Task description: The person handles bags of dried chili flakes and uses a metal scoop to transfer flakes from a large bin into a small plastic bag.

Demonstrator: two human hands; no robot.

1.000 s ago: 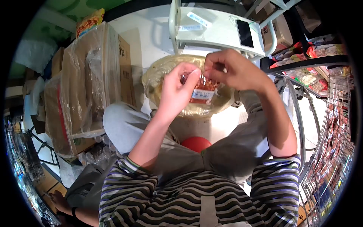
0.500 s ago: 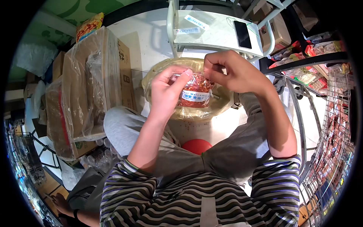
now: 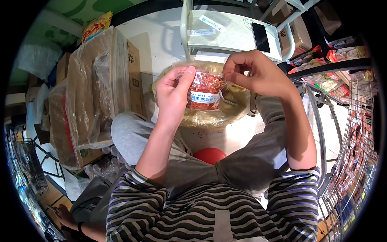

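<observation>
A clear plastic bag of red chili flakes (image 3: 204, 85) with a white and blue label hangs between my hands, roughly upright. My left hand (image 3: 174, 86) pinches its upper left side, thumb in front. At the bag's top right corner, my right hand (image 3: 258, 76) has thumb and forefinger pressed together on the edge. Below the bag sits a wide container lined with a yellowish plastic bag (image 3: 234, 111); its contents are mostly hidden behind my hands and the bag.
A white stool (image 3: 242, 36) ahead carries flat labelled bags (image 3: 203, 33) and a phone (image 3: 260, 37). Plastic-wrapped cardboard boxes (image 3: 90, 97) stand left. A wire basket (image 3: 354, 133) is on the right. A red round object (image 3: 210, 155) lies between my legs. Another person's hand (image 3: 64, 215) shows lower left.
My hands have spread slightly apart, stretching the bag's top edge straighter. The bag has turned flatter toward me and shifted a little left, showing its front more fully.
</observation>
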